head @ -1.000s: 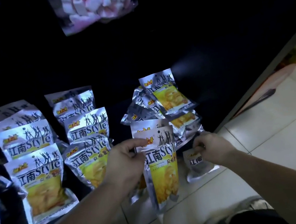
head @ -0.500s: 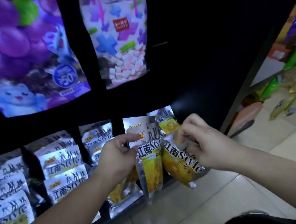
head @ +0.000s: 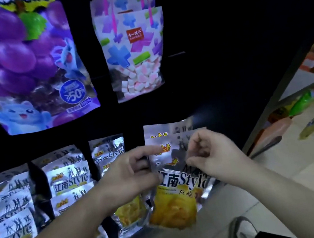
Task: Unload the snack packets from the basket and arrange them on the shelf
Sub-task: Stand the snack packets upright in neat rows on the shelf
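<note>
Straightened packet [head: 177,204] hangs between left hand [head: 128,177] and right hand [head: 213,155], seemingly pinched.

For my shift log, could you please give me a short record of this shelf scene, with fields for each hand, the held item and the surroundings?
left hand: grips the silver snack packet at its left edge
right hand: pinches that packet near its top right
packet place: in front of the rightmost packet column
hung packets: same kind, in columns to the left
above: purple grape bag, marshmallow bag
basket: not in view
</note>
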Tool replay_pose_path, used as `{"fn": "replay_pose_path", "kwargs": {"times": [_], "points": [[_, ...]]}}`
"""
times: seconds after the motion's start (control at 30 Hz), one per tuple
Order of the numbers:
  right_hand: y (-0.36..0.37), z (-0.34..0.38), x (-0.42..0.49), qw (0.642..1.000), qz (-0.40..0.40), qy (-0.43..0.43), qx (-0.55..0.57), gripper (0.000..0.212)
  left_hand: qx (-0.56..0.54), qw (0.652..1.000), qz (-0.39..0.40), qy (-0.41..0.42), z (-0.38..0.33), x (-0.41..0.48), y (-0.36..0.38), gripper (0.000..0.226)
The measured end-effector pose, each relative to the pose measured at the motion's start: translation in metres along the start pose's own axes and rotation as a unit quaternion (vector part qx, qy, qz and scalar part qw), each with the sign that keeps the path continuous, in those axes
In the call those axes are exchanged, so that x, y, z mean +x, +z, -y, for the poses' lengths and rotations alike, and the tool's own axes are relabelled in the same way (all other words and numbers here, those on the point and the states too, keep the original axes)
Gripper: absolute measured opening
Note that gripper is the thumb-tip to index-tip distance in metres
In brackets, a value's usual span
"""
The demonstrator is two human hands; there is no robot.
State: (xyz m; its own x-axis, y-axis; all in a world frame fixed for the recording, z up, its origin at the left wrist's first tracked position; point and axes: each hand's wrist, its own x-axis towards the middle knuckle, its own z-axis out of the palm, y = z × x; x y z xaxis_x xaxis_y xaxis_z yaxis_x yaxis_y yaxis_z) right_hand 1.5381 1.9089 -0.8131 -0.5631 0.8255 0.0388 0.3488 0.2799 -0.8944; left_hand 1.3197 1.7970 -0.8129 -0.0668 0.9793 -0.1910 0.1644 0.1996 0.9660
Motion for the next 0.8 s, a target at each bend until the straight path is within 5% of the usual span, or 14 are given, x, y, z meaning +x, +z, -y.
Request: {"fn": "replay_pose_path", "kwargs": {"times": [0.2,0.4,0.6,0.8], "points": [[0.005,-0.005,0.015,0.997,-0.015,-0.035,-0.066,0.032,0.038,0.992,-0.109,0.047,0.007,0.018,0.022,0.024],[0.007,-0.010,0.021,0.991,-0.053,-0.046,-0.111,0.039,0.071,0.988,-0.113,0.077,0.008,0.023,0.024,0.028],[0.003,-0.016,0.024,0.959,-0.059,-0.114,-0.252,0.089,0.081,0.989,-0.103,0.074,0.015,0.027,0.020,0.028],[0.008,-0.009,0.019,0.990,-0.024,-0.043,-0.130,0.061,0.003,0.988,-0.122,0.093,0.015,0.026,0.021,0.023]]}}
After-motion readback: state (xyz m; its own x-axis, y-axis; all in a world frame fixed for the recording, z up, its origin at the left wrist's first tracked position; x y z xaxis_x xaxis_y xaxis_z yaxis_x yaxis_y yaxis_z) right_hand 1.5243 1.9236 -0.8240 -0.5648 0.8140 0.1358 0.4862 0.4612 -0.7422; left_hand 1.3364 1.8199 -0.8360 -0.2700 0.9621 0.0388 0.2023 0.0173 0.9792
